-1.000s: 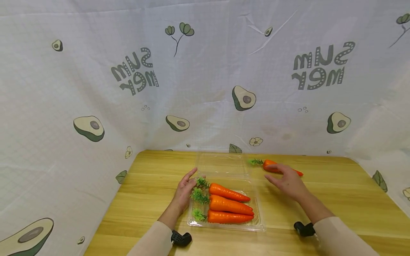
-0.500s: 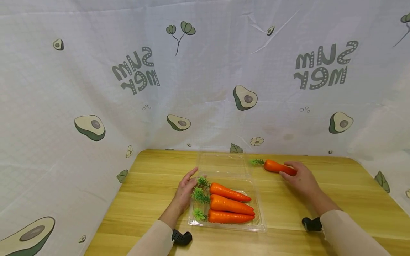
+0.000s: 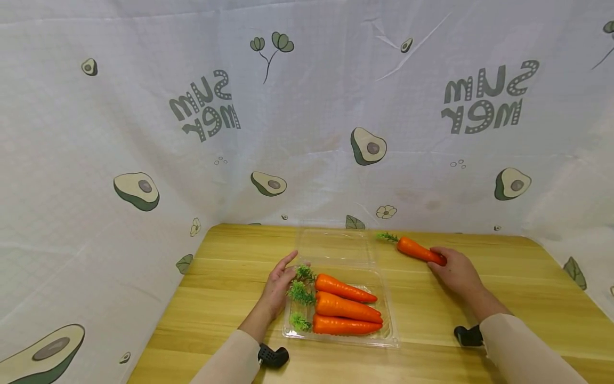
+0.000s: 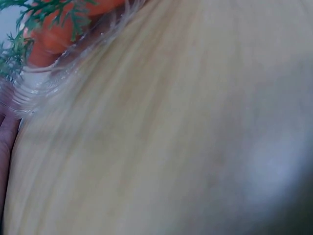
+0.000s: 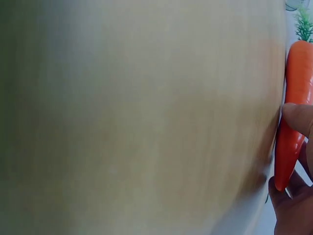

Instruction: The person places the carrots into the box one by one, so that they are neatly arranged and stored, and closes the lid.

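My right hand [image 3: 458, 271] pinches the tip end of an orange carrot [image 3: 415, 249], thumb on one side and fingers on the other. In the right wrist view this carrot [image 5: 298, 73] points its green top away from the palm. My left hand [image 3: 277, 288] lies along the left side of a clear plastic clamshell box [image 3: 390, 320], fingers fairly straight and touching its edge. Inside the box, 3 carrots [image 3: 345, 305] lie side by side, leafy tops [image 3: 301, 293] to the left. The left wrist view catches only a finger [image 4: 5, 147] beside the box wall.
The box's clear lid [image 3: 336, 246] lies folded back toward the rear of the wooden table [image 3: 230, 256]. A pale cloth [image 3: 312, 106] printed with avocados hangs behind and at both sides. Black wrist devices [image 3: 273, 356] sit on both arms.
My right hand has moved right along the carrot to its tip and taken hold of it. The carrot has tilted, tip toward me. The left hand has stayed by the box.
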Action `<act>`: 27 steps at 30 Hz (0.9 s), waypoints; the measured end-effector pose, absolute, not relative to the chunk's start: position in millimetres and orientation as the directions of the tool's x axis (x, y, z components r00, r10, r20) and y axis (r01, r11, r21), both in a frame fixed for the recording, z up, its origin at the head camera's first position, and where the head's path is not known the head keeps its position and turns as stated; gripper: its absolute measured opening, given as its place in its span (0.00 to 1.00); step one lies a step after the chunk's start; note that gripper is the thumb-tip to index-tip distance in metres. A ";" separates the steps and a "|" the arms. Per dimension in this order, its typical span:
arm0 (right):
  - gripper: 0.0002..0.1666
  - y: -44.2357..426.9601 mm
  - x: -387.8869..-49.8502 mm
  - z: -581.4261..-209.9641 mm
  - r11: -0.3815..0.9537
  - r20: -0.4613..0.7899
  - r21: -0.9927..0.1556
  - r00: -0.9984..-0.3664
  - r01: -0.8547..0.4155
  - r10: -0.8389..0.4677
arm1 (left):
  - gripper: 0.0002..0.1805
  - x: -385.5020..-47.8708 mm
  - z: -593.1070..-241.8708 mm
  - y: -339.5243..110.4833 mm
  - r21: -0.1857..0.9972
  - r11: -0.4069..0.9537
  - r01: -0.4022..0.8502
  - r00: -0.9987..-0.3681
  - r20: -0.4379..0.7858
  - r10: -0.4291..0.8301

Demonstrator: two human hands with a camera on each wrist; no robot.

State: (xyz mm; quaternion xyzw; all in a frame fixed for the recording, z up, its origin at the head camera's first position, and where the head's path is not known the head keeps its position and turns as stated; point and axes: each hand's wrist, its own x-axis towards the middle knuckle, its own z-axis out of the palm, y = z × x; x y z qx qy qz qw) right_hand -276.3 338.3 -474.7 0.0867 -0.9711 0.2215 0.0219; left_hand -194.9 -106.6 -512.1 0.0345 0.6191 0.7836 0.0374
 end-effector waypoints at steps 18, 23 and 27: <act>0.31 338.4 -269.0 -474.1 0.857 0.098 -0.486 -0.986 -0.169 -0.139 | 0.31 -196.1 -511.4 -105.7 0.971 -0.238 -0.010 -0.995 0.013 0.095; 0.32 332.2 -263.5 -465.5 0.845 0.090 -0.515 -0.989 -0.144 -0.114 | 0.31 -196.7 -512.0 -105.5 0.969 -0.247 -0.016 -0.996 0.007 0.093; 0.31 321.5 -257.5 -456.5 0.831 0.100 -0.535 -0.988 -0.152 -0.116 | 0.31 -196.5 -512.1 -105.7 0.969 -0.245 -0.014 -0.995 0.010 0.097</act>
